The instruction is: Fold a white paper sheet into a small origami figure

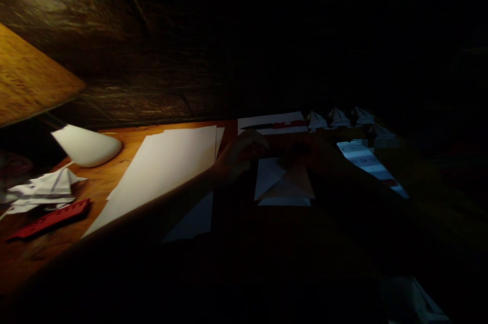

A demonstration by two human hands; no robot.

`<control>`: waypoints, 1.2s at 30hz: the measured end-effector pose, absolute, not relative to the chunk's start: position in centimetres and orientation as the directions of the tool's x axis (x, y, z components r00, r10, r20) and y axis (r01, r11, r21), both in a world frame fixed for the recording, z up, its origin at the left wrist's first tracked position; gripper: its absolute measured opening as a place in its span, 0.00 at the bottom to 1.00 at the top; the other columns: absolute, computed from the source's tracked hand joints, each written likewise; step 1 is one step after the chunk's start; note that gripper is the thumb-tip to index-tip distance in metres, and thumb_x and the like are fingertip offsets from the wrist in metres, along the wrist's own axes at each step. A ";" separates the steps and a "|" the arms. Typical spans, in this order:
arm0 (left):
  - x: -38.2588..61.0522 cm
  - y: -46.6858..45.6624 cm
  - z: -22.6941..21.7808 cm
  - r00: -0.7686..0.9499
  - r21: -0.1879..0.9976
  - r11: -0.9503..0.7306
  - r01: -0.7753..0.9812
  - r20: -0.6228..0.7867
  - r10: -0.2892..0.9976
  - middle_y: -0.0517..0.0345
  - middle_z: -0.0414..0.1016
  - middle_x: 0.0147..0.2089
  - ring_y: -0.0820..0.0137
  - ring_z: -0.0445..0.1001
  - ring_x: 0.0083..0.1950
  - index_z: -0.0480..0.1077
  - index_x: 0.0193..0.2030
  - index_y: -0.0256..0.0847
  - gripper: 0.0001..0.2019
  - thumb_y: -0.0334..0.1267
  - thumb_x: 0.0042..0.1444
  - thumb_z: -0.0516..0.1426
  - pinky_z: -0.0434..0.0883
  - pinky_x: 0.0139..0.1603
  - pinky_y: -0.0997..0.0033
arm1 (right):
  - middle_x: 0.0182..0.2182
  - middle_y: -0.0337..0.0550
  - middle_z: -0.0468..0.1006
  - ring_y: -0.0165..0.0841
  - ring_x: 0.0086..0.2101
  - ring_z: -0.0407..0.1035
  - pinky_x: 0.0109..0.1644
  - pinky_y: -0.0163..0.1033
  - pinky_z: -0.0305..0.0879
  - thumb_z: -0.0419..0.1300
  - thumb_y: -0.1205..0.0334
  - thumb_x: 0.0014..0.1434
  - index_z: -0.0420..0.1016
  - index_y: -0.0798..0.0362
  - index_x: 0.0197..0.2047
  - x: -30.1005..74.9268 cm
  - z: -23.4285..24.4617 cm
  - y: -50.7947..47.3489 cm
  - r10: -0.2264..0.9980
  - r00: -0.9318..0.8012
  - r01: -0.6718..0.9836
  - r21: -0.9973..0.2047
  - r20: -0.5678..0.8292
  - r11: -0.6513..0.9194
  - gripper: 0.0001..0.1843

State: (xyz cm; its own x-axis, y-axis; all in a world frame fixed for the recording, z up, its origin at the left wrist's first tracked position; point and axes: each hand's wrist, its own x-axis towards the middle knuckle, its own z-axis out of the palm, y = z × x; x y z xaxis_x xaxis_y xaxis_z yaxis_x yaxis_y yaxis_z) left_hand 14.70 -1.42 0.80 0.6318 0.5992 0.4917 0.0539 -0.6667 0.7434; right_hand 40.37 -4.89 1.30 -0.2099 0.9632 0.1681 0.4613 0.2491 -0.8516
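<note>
A folded white paper [284, 182] with a diagonal flap and layered lower edge lies on the dark table before me. At its upper left is my left hand [246, 151], fingers curved and the thumb apart from them, with nothing visible between. My right hand [305, 154] is over the paper's top edge, in deep shadow; its fingers are too dark to make out. Just beyond the hands lies a dark and red long object [285, 125] on a white sheet [267, 117].
White sheets [179, 156] are stacked left of centre. Several folded paper pieces [339, 117] line the back right, above a lit phone [371, 166]. On the left are a lamp [89, 146] with its shade [30, 75], crumpled-looking folded papers [48, 189] and a red ruler-like strip [53, 220].
</note>
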 end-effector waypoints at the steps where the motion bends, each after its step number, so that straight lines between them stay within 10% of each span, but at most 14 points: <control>1: 14.7 -1.4 0.8 0.646 0.716 -0.697 0.041 0.513 0.565 0.52 0.73 0.49 0.59 0.72 0.54 0.75 0.47 0.44 0.23 0.31 0.40 0.55 0.69 0.57 0.56 | 0.34 0.44 0.83 0.40 0.37 0.76 0.47 0.46 0.69 0.69 0.61 0.53 0.81 0.49 0.31 40.5 1.1 -4.8 0.966 -0.190 0.474 -0.846 0.174 0.246 0.02; 12: 15.4 -2.1 0.5 0.815 0.591 -0.802 0.081 0.424 0.395 0.52 0.81 0.49 0.59 0.78 0.55 0.80 0.45 0.47 0.21 0.22 0.49 0.58 0.73 0.57 0.53 | 0.37 0.45 0.85 0.40 0.38 0.77 0.47 0.45 0.69 0.62 0.68 0.58 0.83 0.49 0.34 40.5 0.9 -4.7 0.956 -0.216 0.577 -0.764 0.200 0.290 0.08; 18: 15.0 -1.9 0.4 0.745 0.586 -0.780 0.218 0.417 0.521 0.53 0.81 0.41 0.61 0.77 0.45 0.79 0.40 0.44 0.15 0.28 0.48 0.57 0.73 0.47 0.58 | 0.43 0.43 0.86 0.42 0.43 0.78 0.52 0.48 0.68 0.55 0.76 0.54 0.86 0.46 0.40 40.9 1.2 -4.9 0.891 -0.371 0.654 -0.607 0.262 0.451 0.22; 27: 14.8 -1.9 0.1 0.699 0.648 -0.716 0.261 0.385 0.603 0.55 0.80 0.37 0.65 0.77 0.39 0.79 0.37 0.42 0.16 0.27 0.44 0.55 0.72 0.43 0.62 | 0.52 0.43 0.82 0.41 0.51 0.75 0.56 0.47 0.68 0.62 0.74 0.53 0.83 0.45 0.48 41.4 2.0 -5.4 0.720 -0.672 0.423 -0.708 0.173 0.566 0.22; 36: 15.2 -1.8 0.3 0.454 0.569 -0.727 0.385 0.569 0.686 0.56 0.70 0.41 0.64 0.69 0.42 0.66 0.39 0.42 0.17 0.34 0.44 0.66 0.67 0.42 0.65 | 0.36 0.43 0.86 0.39 0.33 0.77 0.37 0.41 0.64 0.63 0.64 0.58 0.86 0.48 0.43 40.7 2.5 -6.0 0.848 -0.488 0.588 -0.639 0.209 0.496 0.12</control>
State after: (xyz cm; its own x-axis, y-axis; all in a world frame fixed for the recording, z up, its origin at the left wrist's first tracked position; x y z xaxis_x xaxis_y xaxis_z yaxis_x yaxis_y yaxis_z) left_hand 15.19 -1.82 0.27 0.4538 0.6860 0.5688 0.3848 -0.7266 0.5692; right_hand 40.71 -6.00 2.49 -0.4876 0.8478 0.2087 0.5883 0.4956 -0.6389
